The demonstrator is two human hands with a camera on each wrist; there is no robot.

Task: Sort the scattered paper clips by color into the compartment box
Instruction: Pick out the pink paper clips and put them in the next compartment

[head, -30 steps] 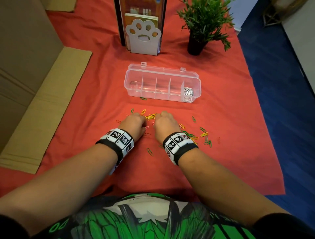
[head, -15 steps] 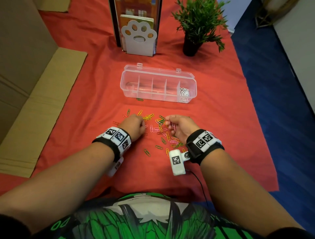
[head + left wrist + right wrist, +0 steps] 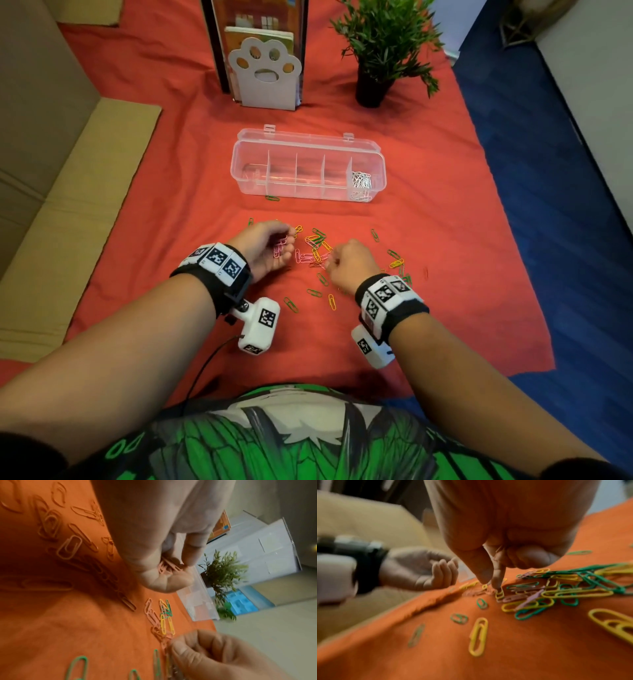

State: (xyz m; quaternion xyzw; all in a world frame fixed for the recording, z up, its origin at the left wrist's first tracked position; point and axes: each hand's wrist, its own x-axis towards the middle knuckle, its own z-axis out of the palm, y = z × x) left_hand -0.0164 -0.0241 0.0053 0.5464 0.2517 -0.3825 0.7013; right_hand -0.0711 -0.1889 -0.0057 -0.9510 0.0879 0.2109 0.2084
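The clear compartment box (image 3: 308, 150) lies open beyond my hands, with silver clips (image 3: 361, 180) in its rightmost section. Green, yellow and pink paper clips (image 3: 317, 240) are scattered on the red cloth between my hands. My left hand (image 3: 282, 240) is turned palm up, and its curled fingers cup a bunch of pink clips (image 3: 169, 566). My right hand (image 3: 329, 265) is palm down just right of it. In the right wrist view, the right hand (image 3: 490, 584) pinches thumb and forefinger on a pink clip in the pile.
A paw-cutout bookend (image 3: 263, 73) and a potted plant (image 3: 373, 78) stand behind the box. Cardboard (image 3: 68, 205) borders the cloth on the left. The blue floor (image 3: 548, 205) lies past the right edge. One green clip (image 3: 272, 198) lies against the box front.
My left hand has rolled from palm down to palm up and now cups the pink clips. My right hand, palm up with pink clips half a second ago, has turned down onto the pile.
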